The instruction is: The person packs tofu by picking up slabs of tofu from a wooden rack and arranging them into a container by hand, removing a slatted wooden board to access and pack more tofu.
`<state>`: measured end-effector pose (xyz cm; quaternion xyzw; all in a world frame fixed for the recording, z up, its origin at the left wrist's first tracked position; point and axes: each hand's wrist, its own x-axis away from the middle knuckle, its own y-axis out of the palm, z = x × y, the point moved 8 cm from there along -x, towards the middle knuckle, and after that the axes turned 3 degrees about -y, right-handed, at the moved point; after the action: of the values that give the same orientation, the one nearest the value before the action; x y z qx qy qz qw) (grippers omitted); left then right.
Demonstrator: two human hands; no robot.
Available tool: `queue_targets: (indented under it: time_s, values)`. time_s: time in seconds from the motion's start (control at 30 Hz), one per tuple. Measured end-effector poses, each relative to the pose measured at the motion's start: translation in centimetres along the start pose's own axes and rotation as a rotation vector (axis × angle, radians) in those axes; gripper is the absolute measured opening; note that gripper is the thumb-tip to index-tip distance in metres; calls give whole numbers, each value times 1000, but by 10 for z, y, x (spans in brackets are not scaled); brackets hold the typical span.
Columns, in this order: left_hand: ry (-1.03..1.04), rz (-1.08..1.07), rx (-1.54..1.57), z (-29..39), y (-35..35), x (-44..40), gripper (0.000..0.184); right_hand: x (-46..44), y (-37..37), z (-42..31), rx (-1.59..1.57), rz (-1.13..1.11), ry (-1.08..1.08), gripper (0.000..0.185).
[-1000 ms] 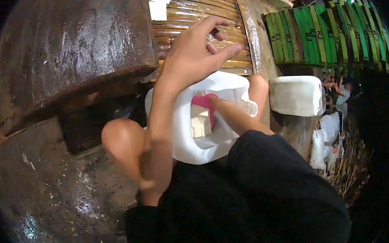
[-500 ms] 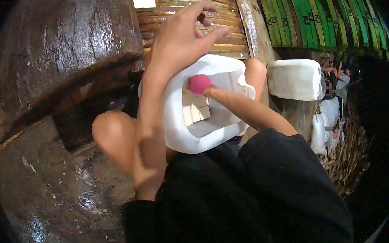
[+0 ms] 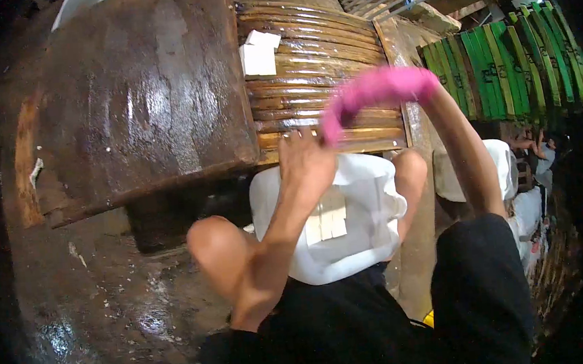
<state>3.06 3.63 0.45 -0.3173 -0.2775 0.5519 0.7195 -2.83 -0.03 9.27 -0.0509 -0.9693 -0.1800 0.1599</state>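
our left hand (image 3: 307,163) at white jug (image 3: 326,273), centre, pink-gloved right hand (image 3: 383,90) blurred, upper centre, we can't tell either grip

White plastic container (image 3: 336,271) — opening up, between knees (image 3: 218,246); pale blocks (image 3: 329,225) inside — grouped together.

The bare left hand (image 3: 307,161) is at the far rim of the white cut-open container (image 3: 339,271), which holds pale blocks (image 3: 330,221), while the blurred right hand (image 3: 381,89), gloved in pink, arches above the wet slats (image 3: 336,55).
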Motion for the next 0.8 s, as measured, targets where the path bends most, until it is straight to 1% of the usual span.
queue_targets:
  time_s: [0.03, 0.07, 0.1, 0.13, 0.17, 0.2, 0.23, 0.27, 0.33, 0.37, 0.4, 0.43, 0.47, 0.5, 0.6, 0.67, 0.77, 0.8]
  values:
    - [-8, -49, 30, 0, 4, -1, 25, -1, -56, -13, 68, 275, -156, 48]
    - [-16, -98, 59, 0, 7, -1, 26, 0, -131, -1, 360, 755, -31, 57]
    - [-35, -82, 25, -1, 5, -1, 29, -4, -179, 11, 685, 996, 117, 76]
    - [-55, -70, 27, -2, 5, -2, 29, -15, -230, 34, 724, 1139, 192, 99]
    - [-76, -60, 29, -5, 7, -3, 29, -33, -276, 54, 821, 1226, 102, 116]
    - [-98, -51, 30, -8, 7, -4, 28, -52, -288, 62, 880, 1308, 220, 126]
    - [-102, -84, 37, -11, 8, -6, 29, -74, -307, 74, 931, 1332, 251, 131]
    - [-100, -115, 41, -13, 13, -8, 30, -95, -321, 81, 962, 1366, 146, 119]
    - [-102, -175, 58, -19, 24, -12, 31, -126, -330, 92, 886, 1321, -14, 101]
    - [-148, -233, 69, -20, 25, -15, 33, -136, -324, 88, 1080, 1270, 51, 89]
    - [-154, -228, 62, -19, 20, -14, 34, -145, -307, 92, 1255, 1214, 128, 77]
    - [-160, -233, 53, -18, 17, -10, 34, -141, -292, 90, 1351, 1241, 99, 64]
    - [-158, -231, 45, -14, 15, -9, 35, -138, -290, 92, 1367, 1205, 99, 63]
    - [-167, -279, 26, -14, 16, -10, 37, -132, -292, 90, 1390, 1175, 97, 63]
    - [-176, -229, 49, -12, 12, -9, 41, -121, -278, 85, 1478, 1149, 88, 58]
    - [-235, -280, 30, -13, 11, -9, 47, -112, -263, 81, 1503, 1066, 140, 58]
    - [-274, -272, 20, -12, 7, -10, 50, -76, -256, 100, 1550, 1086, 151, 64]
    - [-257, -270, 11, -13, 8, -10, 50, -56, -247, 106, 1528, 1120, 203, 65]
